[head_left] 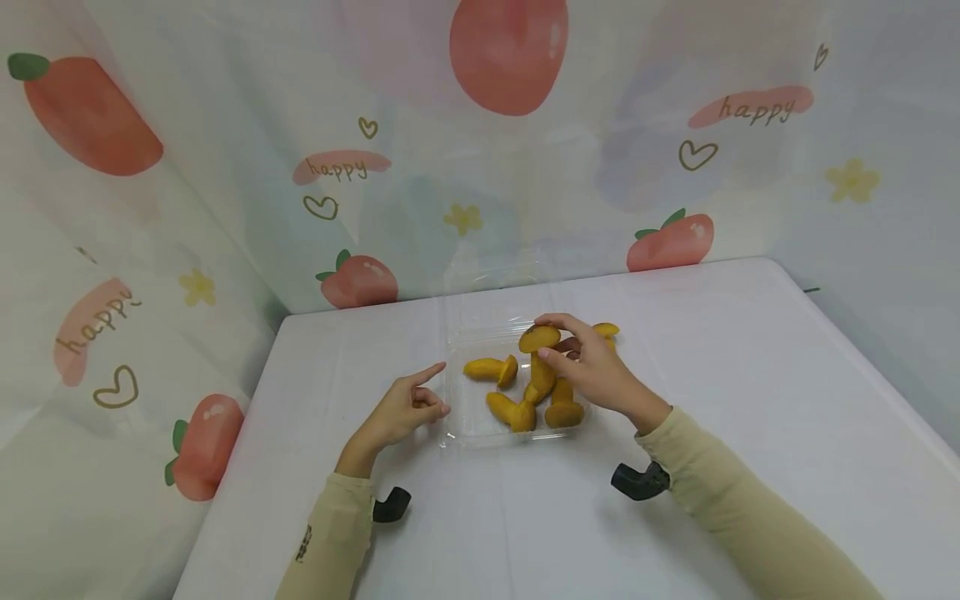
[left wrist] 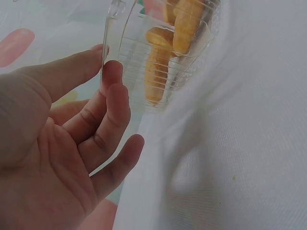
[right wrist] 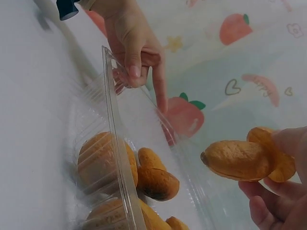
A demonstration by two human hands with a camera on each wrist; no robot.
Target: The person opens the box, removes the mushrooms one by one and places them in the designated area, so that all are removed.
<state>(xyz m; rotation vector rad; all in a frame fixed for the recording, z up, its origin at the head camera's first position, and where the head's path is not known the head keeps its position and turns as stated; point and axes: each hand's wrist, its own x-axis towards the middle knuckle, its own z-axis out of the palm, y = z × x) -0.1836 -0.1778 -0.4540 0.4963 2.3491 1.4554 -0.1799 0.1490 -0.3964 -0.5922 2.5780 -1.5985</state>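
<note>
Three pink strokes (head_left: 339,167) on the pale backdrop (head_left: 525,192) carry the handwritten word "happy"; a small dark mark on the left sleeve (head_left: 322,533) is too small to read. Clear, thin plastic forms the container (head_left: 457,421), its walls finely ribbed, standing on the white, cloth-covered surface (head_left: 465,542) with its lid raised at the back. At least three mustard-yellow mushrooms (head_left: 489,369) lie inside, matt and slightly rough, with thick, rounded stems and domed, browner caps. Another mushroom (head_left: 606,330) shows partly behind the right hand (head_left: 596,371). That hand pinches the cap of the held mushroom (head_left: 540,338) between thumb and fingers, over the container, stem downward. The left hand (head_left: 397,412) is loosely open, index finger extended, fingertips touching the container's left rim.
</note>
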